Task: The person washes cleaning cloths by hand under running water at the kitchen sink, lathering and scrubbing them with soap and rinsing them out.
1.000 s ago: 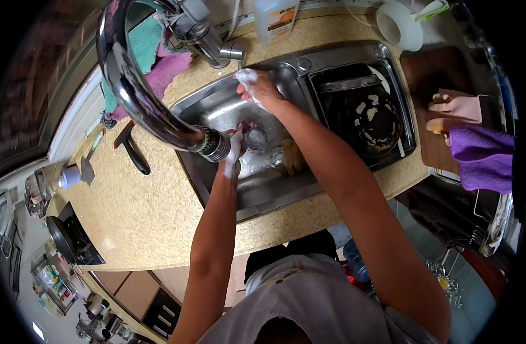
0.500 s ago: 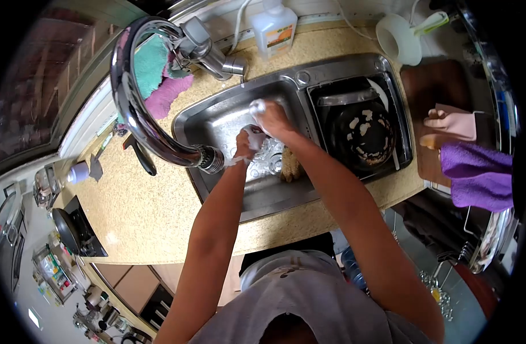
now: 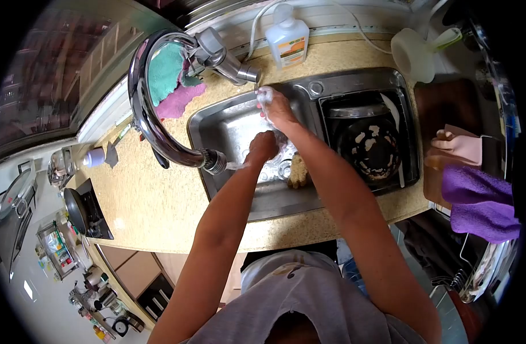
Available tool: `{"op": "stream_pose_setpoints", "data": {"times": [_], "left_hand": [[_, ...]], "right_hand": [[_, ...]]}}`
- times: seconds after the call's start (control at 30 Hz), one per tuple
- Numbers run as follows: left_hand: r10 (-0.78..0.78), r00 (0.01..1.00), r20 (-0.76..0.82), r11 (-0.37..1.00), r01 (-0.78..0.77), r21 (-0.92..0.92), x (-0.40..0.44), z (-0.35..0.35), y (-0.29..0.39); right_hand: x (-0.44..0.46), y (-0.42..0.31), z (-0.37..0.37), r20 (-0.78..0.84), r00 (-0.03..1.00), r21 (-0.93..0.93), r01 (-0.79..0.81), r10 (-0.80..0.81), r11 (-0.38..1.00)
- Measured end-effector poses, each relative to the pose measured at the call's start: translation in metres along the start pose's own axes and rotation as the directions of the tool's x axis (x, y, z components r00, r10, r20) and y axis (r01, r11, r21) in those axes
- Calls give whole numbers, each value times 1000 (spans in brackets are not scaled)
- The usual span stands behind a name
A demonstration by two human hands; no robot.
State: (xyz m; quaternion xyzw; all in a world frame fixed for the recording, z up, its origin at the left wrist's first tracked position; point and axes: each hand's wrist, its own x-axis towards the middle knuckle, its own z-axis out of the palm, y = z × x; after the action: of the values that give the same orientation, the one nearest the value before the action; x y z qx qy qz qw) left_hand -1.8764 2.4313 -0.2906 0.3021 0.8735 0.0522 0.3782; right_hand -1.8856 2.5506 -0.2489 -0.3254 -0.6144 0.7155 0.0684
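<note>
My right hand [image 3: 278,110], its fingers curled and covered in white suds, is over the back of the left sink basin [image 3: 217,112], just below the faucet lever [image 3: 252,74]. Whether it touches the lever or holds something in the foam, I cannot tell. Lower in the basin, my left hand [image 3: 265,144] is closed with its back toward me. Something clear and sudsy shows beside its fingers, too hidden to name. Near it lie a clear round glass piece [image 3: 284,169] and a tan, rough-looking scrubber [image 3: 298,173]. Water from the spray head [image 3: 215,162] reaches my left wrist.
A black pan [image 3: 368,148] with worn patches is in the right basin. Behind the sink stands a soap bottle [image 3: 290,49]. Teal and pink cloths [image 3: 180,98] lie by the faucet. On the right are a cutting board [image 3: 446,109], pink glove [image 3: 460,143] and purple towel [image 3: 480,200].
My right hand has moved back toward the faucet lever. My left hand has turned so its back faces up, and the white foam on it is less visible. The view has shifted slightly.
</note>
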Motion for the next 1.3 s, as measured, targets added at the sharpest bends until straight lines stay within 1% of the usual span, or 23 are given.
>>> {"op": "stream_pose_setpoints", "data": {"times": [0.07, 0.1, 0.13, 0.23, 0.3, 0.37, 0.4, 0.47, 0.57, 0.6, 0.67, 0.7, 0.77, 0.87, 0.97, 1.03, 1.07, 1.1, 1.17, 1.2, 1.23, 1.27, 1.3], "left_hand": [[-12, 1000, -3, 997, 12, 77, -1, -3, 5], [-16, 1000, -2, 997, 16, 73, -2, -4, 6], [-14, 1000, -8, 998, 15, 69, -2, -5, 7], [-24, 999, -25, 998, 25, 52, -8, -11, 12], [-34, 999, -36, 999, 35, 41, -11, -13, 14], [10, 998, -56, 998, -6, 59, -11, -12, 12], [7, 998, -58, 998, -4, 58, -12, -14, 14], [-49, 999, 13, 996, 48, 76, -12, -19, 18], [-90, 995, -31, 995, 91, 35, -10, -22, 16], [-89, 996, -31, 995, 90, 36, -8, -20, 13], [-87, 991, -103, 995, 91, 34, -3, -16, 7], [-88, 991, -103, 995, 92, 35, -1, -14, 3], [-21, 995, -99, 999, 26, 45, 4, -11, -5], [-40, 998, -43, 999, 39, -7, 2, -24, 0], [-22, 998, -57, 998, 18, -67, 8, -20, -7], [-54, 997, -56, 997, 51, -52, 5, -24, -2], [-83, 995, -52, 996, 82, -38, 3, -25, 0], [-94, 994, -55, 995, 91, -49, -2, -28, 4], [-145, 988, -56, 988, 141, -61, -13, -38, 11], [-119, 986, -118, 993, 115, -39, -10, -32, 6], [-128, 984, -125, 991, 121, -61, -14, -31, 4], [-127, 968, -215, 992, 122, -39, -18, -29, 1], [-125, 945, -302, 992, 126, -15, -23, -29, 0]], "right_hand": [[2, -7, 0, 13, 1000, 14, -27, 26, 1000], [4, -6, 0, 19, 998, 29, -54, 53, 998], [4, -5, -1, 31, 999, -63, 17, -15, 998], [8, -1, 1, 49, 997, -150, 60, -53, 987], [10, 2, 2, 41, 998, -158, 49, -44, 986], [13, 7, 2, 33, 999, -165, 39, -33, 986], [16, 11, 3, 24, 998, -130, 55, -52, 990], [21, 20, 4, 16, 997, -94, 72, -71, 993], [30, 31, 3, 28, 996, -145, 84, -81, 986], [31, 32, 3, 8, 988, -207, 150, -152, 967], [32, 34, 2, -6, 975, -268, 212, -222, 940], [31, 32, 2, -21, 983, -261, 173, -184, 950], [29, 28, 1, -33, 989, -253, 133, -146, 958], [32, 32, -1, 42, 967, -339, 249, -250, 907], [31, 32, 1, 13, 978, -277, 206, -210, 939], [30, 33, 3, -21, 998, -213, 62, -67, 975], [26, 34, 3, -9, 998, -217, 63, -66, 974], [19, 38, 2, -29, 978, -265, 192, -207, 945], [3, 42, 0, -19, 936, -322, 328, -353, 888], [-10, 43, -3, 27, 984, -513, 166, -177, 842], [-21, 44, -4, 28, 1000, -690, 14, 8, 724], [-31, 46, -2, 76, 991, -692, -26, 109, 722], [-31, 71, 0, 81, 982, -644, -77, 168, 761]]}}
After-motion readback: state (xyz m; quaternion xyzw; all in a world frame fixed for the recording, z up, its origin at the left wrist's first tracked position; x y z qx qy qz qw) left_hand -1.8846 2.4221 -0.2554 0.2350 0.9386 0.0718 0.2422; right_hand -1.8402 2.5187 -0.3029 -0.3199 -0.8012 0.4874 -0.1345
